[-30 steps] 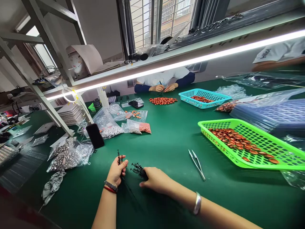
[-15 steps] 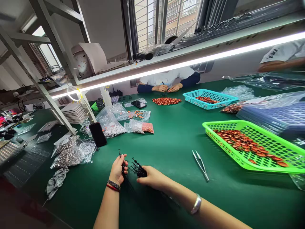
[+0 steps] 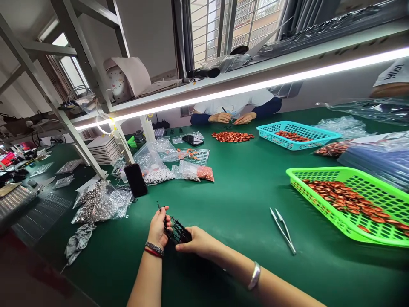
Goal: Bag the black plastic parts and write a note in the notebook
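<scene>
Between the two hands, low over the green felt table, sat the bundle of thin black plastic sprue strips — the left hand was pinched shut on one upright strip, the right hand curled closed round the rest. Those spiky strips looked prone to tangling — a hasty pull might snap pieces off. Metal tweezers lay well right of the fingers.

Left hand and right hand together grip a bunch of black plastic sprues on the green bench, left of the tweezers.
</scene>
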`<state>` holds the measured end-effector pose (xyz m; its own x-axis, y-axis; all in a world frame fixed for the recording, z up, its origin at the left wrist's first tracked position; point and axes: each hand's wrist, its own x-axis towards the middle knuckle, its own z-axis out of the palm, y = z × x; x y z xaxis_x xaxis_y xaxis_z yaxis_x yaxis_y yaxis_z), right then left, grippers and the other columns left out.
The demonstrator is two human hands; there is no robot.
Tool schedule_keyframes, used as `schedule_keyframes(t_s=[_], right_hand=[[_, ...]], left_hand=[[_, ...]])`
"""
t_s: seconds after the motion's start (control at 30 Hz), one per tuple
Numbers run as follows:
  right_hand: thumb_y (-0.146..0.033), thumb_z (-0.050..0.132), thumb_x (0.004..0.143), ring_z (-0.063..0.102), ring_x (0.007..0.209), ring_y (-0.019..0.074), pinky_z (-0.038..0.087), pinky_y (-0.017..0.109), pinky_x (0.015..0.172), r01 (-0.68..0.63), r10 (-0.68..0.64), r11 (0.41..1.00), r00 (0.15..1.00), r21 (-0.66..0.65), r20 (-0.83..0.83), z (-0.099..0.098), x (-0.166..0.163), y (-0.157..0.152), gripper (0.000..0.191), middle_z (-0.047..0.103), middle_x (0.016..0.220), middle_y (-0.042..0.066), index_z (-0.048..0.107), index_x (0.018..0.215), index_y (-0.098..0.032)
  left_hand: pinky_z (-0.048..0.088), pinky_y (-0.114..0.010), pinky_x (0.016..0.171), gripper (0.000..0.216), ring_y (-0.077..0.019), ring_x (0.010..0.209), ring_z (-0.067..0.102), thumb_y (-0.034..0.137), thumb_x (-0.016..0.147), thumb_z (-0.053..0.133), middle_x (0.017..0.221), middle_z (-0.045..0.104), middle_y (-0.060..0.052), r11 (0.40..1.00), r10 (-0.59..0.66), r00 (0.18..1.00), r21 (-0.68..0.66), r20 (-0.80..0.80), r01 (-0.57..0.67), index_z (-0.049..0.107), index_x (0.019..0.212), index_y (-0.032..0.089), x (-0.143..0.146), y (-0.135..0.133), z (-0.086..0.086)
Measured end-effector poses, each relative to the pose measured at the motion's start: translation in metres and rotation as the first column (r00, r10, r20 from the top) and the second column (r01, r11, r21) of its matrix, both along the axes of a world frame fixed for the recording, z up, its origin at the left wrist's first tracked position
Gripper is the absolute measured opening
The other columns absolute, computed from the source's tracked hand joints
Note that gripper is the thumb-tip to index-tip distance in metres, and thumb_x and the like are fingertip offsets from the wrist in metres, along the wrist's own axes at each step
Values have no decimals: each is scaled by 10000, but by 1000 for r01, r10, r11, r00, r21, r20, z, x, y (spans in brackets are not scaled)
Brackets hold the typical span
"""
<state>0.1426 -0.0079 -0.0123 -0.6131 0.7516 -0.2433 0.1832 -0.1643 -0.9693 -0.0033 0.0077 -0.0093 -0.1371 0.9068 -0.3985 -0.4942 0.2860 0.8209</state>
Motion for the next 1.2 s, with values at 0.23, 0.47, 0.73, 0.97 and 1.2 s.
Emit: schedule_keyframes(t_s=[0.23, 0.47, 0.73, 0.97, 1.2], right_hand=[[-196, 581, 629, 293, 476, 80, 194, 217, 445, 15, -15, 999, 1000, 35, 9, 12, 3, 4, 135, 361, 511, -92, 447, 643, -194], [-116, 641, 522, 304, 452, 80, 171, 231, 433, -13, 7, 999, 994, 52, 106, 3, -9, 2, 229, 366, 442, -92, 428, 531, -197], [-308, 622, 578, 344, 463, 93, 246, 224, 445, 4, -6, 999, 999, -52, -32, 18, 17, 15, 204, 427, 496, -68, 450, 589, -200], [-268, 691, 574, 465, 519, 118, 338, 229, 496, 149, -149, 989, 985, 1, -82, 11, -3, 37, 168, 590, 590, -26, 593, 665, -166], [-137, 618, 598, 601, 593, 166, 433, 235, 566, 148, -145, 989, 986, 30, -86, 1, -16, 47, 95, 674, 611, -15, 670, 675, -155]], left_hand=[[220, -109, 350, 254, -25, 388, 347, 346, 843, 599, 547, 446, 54, 998, 57, 998, -36, 8, -57, 567, 980, 134, 1, 1, 0], [315, -125, 382, 180, -27, 381, 398, 287, 906, 509, 546, 484, 44, 990, 132, 990, -49, 44, -130, 573, 965, 129, 3, 0, 3], [512, -247, 542, 86, -108, 528, 598, 198, 895, 508, 662, 620, -15, 983, 176, 981, -72, 76, -170, 558, 880, 129, 1, -2, 5], [472, -238, 480, 65, -152, 592, 650, 181, 886, 517, 783, 684, -51, 994, 102, 988, -55, 115, -96, 558, 867, 134, 10, -5, 7], [433, -229, 446, 86, -126, 502, 597, 179, 884, 516, 702, 669, -37, 995, 94, 986, -52, 137, -87, 574, 848, 127, 10, -5, 5]])
